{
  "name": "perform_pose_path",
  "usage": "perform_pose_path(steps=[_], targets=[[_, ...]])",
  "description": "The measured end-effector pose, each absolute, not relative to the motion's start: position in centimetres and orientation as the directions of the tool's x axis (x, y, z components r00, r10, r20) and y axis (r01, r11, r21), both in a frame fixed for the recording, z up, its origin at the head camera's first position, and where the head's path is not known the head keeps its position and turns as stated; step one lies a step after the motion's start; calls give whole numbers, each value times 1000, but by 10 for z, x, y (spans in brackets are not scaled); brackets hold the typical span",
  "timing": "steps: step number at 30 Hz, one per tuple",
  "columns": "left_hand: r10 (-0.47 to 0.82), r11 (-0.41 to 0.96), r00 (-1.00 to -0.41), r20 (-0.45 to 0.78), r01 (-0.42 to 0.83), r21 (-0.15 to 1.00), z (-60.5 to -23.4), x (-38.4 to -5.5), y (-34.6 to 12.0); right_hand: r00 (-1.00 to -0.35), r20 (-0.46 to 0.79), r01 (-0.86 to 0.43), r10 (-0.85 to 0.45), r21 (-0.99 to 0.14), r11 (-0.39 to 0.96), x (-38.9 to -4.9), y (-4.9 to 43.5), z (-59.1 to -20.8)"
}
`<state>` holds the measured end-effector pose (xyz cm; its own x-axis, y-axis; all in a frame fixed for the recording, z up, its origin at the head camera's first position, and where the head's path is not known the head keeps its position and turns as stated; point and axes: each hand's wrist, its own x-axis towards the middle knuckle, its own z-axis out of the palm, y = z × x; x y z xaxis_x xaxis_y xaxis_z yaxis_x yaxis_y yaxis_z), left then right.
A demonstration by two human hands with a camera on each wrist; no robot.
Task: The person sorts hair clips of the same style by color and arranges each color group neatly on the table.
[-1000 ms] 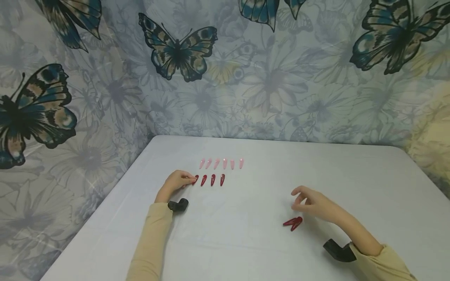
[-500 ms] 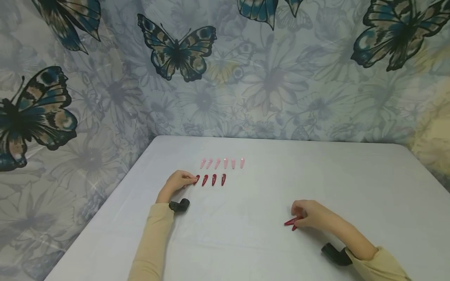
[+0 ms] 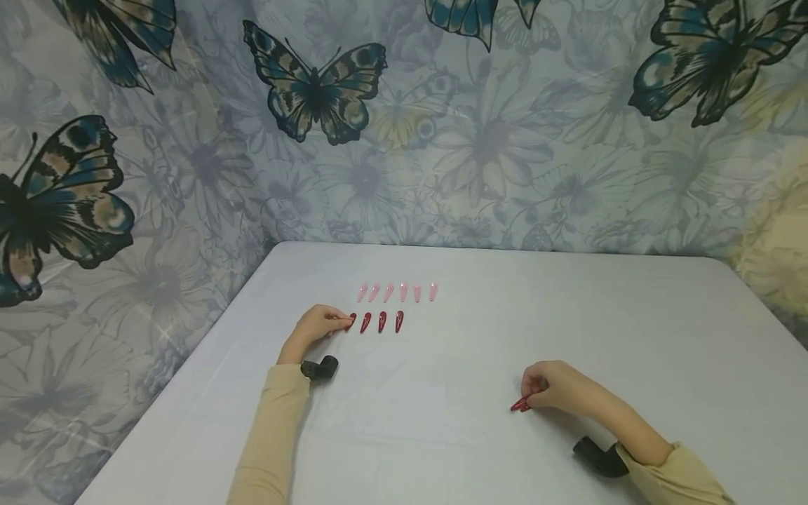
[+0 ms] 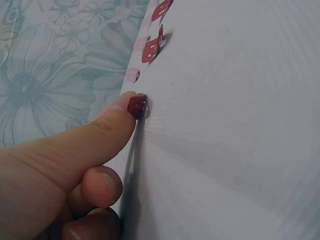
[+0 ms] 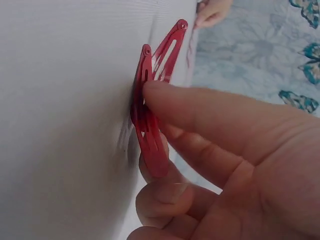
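Observation:
My left hand pinches the leftmost red snap hair clip of a short row on the white table. To its right lie more red hair clips, spaced apart and roughly parallel. Nearer the table's front, on the right side, my right hand holds a red hair clip between thumb and fingers. A second red clip crosses behind it at an angle, partly hidden by the thumb. Whether that second clip is also gripped, I cannot tell.
Behind the red row runs a row of several pink hair clips. The white table ends at a floral cloth backdrop with butterflies. A black wrist device sits by the right sleeve, another by the left.
My right hand has come down onto the two red clips and taken hold; the clips have turned and drawn closer together. The left hand keeps its place at the row's left end.

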<state>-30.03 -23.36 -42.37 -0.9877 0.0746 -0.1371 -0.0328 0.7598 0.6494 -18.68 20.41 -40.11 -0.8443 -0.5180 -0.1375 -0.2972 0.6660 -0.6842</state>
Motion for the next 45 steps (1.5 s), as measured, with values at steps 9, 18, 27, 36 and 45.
perform_pose_path(steps=[9, 18, 27, 36, 45], targets=[[60, 745, -988, -142, -50, 666, -426, -301, -233, -844, -113, -289, -524, -727, 623, -192, 207, -402], [62, 740, -987, -151, -56, 670, -424, -300, -233, -848, -9, -346, -530, -748, 566, -195, 205, -401], [65, 740, -988, -141, -47, 671, -426, -303, -234, -870, 5, -319, -493, -769, 554, -196, 202, -402], [63, 750, -986, -153, -54, 659, -427, -301, -234, -870, 36, -340, -491, -765, 547, -202, 200, -396], [68, 741, -987, -148, -50, 670, -425, -299, -233, -827, 5, -378, -563, -746, 549, -238, 183, -373]])
